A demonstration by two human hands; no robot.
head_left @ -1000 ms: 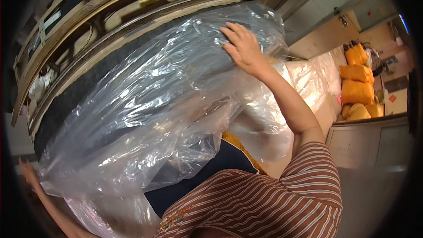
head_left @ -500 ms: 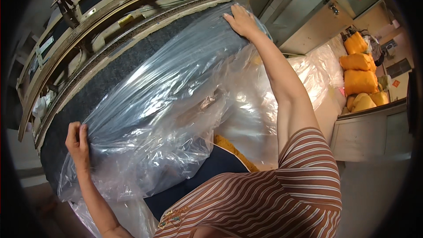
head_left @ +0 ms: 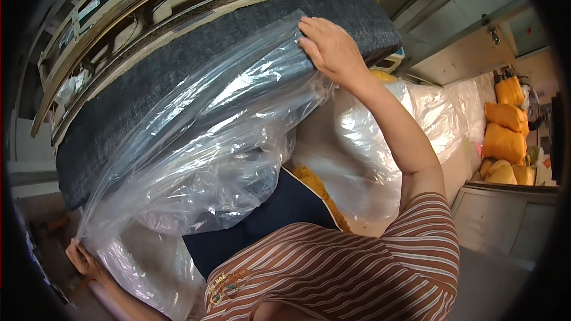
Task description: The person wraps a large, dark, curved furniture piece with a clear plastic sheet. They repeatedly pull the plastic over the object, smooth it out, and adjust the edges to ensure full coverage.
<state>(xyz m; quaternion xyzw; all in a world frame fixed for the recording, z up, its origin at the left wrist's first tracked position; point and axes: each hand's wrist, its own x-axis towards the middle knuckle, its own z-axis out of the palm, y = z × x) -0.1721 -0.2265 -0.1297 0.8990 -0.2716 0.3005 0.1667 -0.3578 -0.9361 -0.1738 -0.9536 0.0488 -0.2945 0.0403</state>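
Left hand [head_left: 86,260], closed, and right hand [head_left: 333,52], half-curled, grip the sheet [head_left: 220,104], seemingly keeping it stretched between them over the pad [head_left: 143,83] ahead.

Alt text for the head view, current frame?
A person in a brown striped shirt holds a clear, crinkled plastic sheet, left hand at lower left, right hand near top centre. The sheet partly covers a long dark surface beside a long rail frame; orange bundles are stacked at far right.
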